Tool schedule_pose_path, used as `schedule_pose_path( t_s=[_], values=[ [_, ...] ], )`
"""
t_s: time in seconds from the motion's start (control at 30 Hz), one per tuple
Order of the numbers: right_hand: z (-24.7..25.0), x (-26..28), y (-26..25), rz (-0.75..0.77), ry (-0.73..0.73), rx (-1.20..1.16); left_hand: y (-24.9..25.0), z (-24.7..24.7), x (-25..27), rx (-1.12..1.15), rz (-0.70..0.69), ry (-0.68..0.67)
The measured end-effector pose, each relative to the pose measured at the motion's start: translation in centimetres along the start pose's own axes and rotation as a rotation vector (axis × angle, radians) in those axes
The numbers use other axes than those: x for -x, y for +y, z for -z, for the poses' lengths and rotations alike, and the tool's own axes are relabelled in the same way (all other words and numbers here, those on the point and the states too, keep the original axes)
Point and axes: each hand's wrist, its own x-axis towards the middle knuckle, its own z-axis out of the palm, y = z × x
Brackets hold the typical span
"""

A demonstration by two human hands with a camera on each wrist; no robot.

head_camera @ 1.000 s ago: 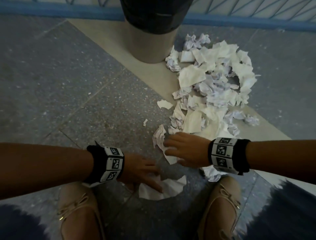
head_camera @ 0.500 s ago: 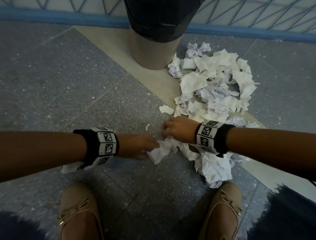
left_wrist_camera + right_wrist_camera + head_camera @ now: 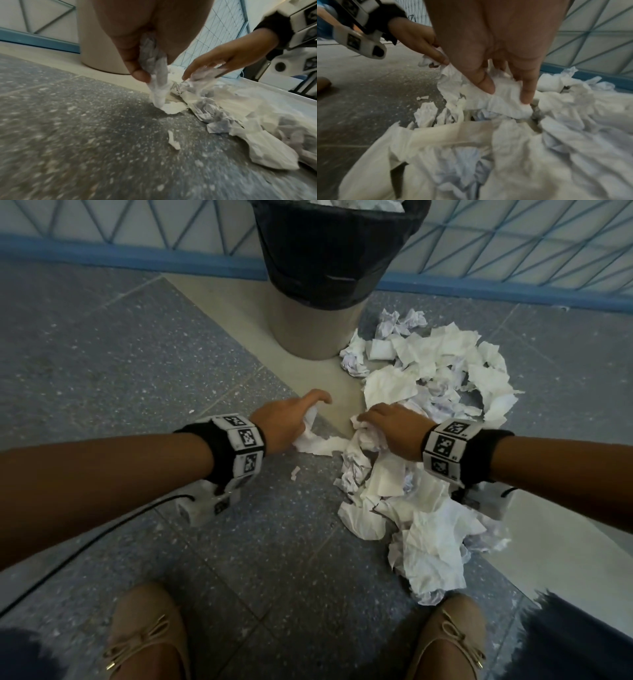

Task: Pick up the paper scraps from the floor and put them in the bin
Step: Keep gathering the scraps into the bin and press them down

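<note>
A: What's nearest?
B: Two tan shoes [image 3: 150,642] on the grey floor [image 3: 102,378], and a black cable [image 3: 85,546] running from under the left forearm.

A: And the scraps?
B: The scraps [image 3: 424,508] lie in a white heap from beside the right shoe up to the foot of the bin. One small bit [image 3: 173,140] sits apart on the floor.

A: The left hand?
B: The left hand [image 3: 284,422] has thumb and fingers curled round a strip [image 3: 157,81] whose lower end touches the floor.

A: The right?
B: The right hand [image 3: 394,428] is down on the heap, thumb and fingers pinching a wad [image 3: 501,100]. The hands are near each other, not touching.

A: Farther off?
B: The bin [image 3: 318,333], black liner [image 3: 329,258] over its rim, with paper showing at the top. Behind it, a blue-trimmed wall [image 3: 513,244].
</note>
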Motion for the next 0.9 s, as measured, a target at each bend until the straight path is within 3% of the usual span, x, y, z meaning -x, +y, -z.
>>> schedule_pose_path(
  t_s=[0.23,0.37,0.57,0.7,0.8,0.9],
  values=[
    [-3.2,-1.0,-1.7,-0.082,-0.228,-0.146,1.3,-4.4,-3.2,-0.091,0.083,-0.147],
    [-4.7,-1.7,-2.1,-0.034,-0.140,-0.010,1.7,-6.5,-3.2,-0.126,0.110,-0.187],
    [-2.5,-2.7,-1.1,0.088,-0.006,-0.099,0.6,-6.0,-3.4,-0.167,0.068,-0.168],
    [-1.2,-2.2,-0.7,0.136,0.099,-0.230,0.2,-4.6,-3.7,-0.028,0.075,-0.081],
    [-0.7,-2.5,-0.1,0.098,0.142,-0.414,-0.3,-3.5,-3.0,0.116,0.063,0.014],
    [-1.0,-3.9,0.7,-0.053,0.041,-0.396,0.2,-3.7,-1.2,0.141,0.019,-0.040]
  ],
)
